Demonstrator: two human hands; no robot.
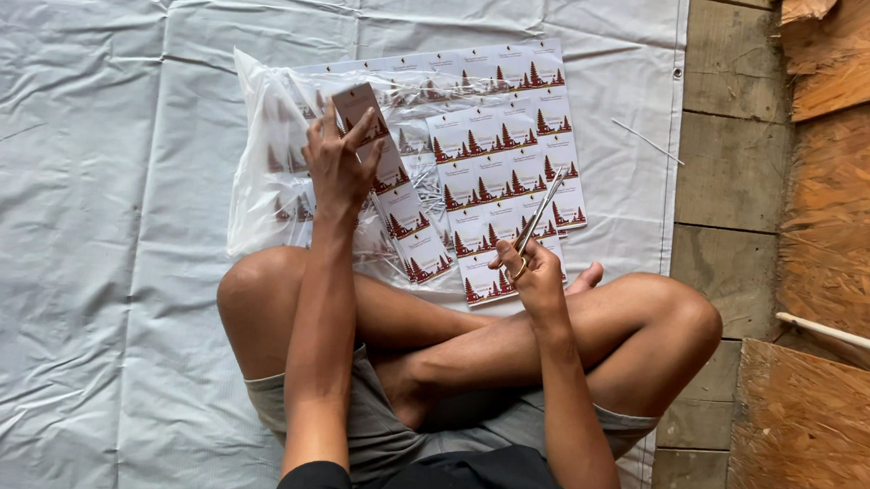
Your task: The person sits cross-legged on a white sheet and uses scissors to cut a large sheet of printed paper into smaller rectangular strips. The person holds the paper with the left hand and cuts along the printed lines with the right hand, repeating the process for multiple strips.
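While the person sits cross-legged, the left hand (340, 165) grips a strip of labels (391, 192) — small white rectangles with dark red tree shapes — hanging down toward the knee. The right hand (534, 274) is closed around scissors (538, 217), blades pointing up over a printed sheet (505, 156) of the same labels in rows. Sheet and strip lie on a clear plastic bag (263, 174). Under all spreads a white tarp (88, 243) — at right, grey planks (732, 140) and chipboard (850, 213).
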